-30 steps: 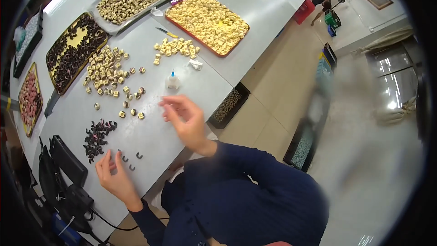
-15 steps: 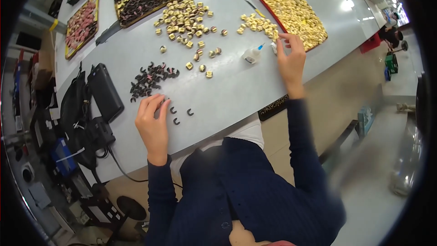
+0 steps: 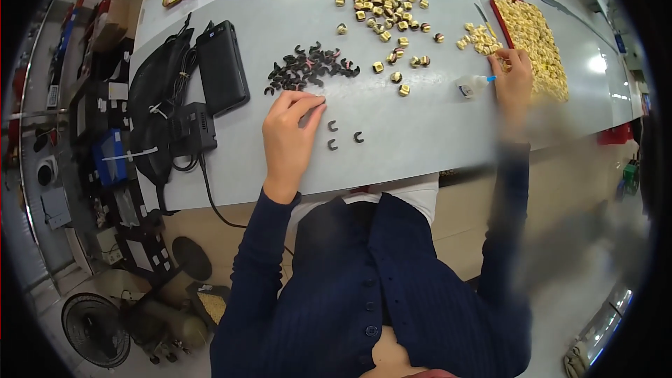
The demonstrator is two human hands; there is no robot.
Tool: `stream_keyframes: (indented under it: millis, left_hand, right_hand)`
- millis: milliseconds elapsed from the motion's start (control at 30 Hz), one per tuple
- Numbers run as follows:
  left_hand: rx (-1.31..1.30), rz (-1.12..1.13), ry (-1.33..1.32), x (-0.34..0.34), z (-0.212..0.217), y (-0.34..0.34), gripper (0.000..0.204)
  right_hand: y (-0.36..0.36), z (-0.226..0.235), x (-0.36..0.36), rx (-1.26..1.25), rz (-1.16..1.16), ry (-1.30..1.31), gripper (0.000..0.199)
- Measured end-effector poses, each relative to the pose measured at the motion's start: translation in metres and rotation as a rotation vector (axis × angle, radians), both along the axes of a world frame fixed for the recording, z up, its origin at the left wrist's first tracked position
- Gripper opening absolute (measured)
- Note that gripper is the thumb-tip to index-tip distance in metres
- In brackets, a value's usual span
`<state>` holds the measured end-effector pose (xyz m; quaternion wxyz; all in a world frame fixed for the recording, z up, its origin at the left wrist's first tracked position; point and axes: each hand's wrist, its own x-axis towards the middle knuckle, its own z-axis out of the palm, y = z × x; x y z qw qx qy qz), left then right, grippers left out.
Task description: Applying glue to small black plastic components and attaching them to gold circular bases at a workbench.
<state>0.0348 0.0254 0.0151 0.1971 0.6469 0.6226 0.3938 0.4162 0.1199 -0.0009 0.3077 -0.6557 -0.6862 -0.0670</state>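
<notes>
My left hand [image 3: 290,129] is over the table by the front of a heap of small black C-shaped pieces [image 3: 311,70]. Its thumb and forefinger are pinched together; whatever they may hold is too small to make out. Beside it, nearer to me, lie three separate black C-shaped pieces [image 3: 332,145]. My right hand [image 3: 514,84] reaches to the near edge of a loose group of gold-coloured pieces [image 3: 481,38]. Its fingers curl toward the thumb, and what sits between them is unclear. A small clear bottle with a blue needle tip [image 3: 467,87] stands just left of that hand.
A red-edged tray [image 3: 498,14] full of gold pieces lies at the right, a knife [image 3: 483,15] beside it. Gold-and-dark cube-like pieces [image 3: 388,0] spread across the middle. A black power brick [image 3: 222,66] and black bag [image 3: 157,98] occupy the left. More trays line the far side.
The view has swung, so the table's contents sit farther right and higher. My right fingers have shifted slightly left toward the loose gold pieces. My left fingertips have drawn closer together.
</notes>
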Motion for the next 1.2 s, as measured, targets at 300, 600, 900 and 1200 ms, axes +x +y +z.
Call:
stream_keyframes:
  millis: [300, 600, 900, 1200]
  left_hand:
    - [0.055, -0.026, 0.057, -0.003, -0.008, 0.001, 0.012]
    - [0.018, -0.044, 0.004, -0.003, -0.001, 0.002, 0.013]
    - [0.175, 0.007, -0.127, -0.001, -0.002, -0.005, 0.026]
    - [0.168, -0.209, -0.589, 0.016, 0.013, -0.041, 0.042]
  right_hand:
    - [-0.021, 0.015, -0.004, 0.042, -0.015, 0.782, 0.02]
    - [-0.091, 0.05, -0.072, 0.078, -0.012, 1.328, 0.025]
    - [-0.119, 0.037, -0.125, -0.181, 0.283, 1.38, 0.025]
    - [-0.124, 0.048, -0.19, -0.565, 0.561, 1.506, 0.022]
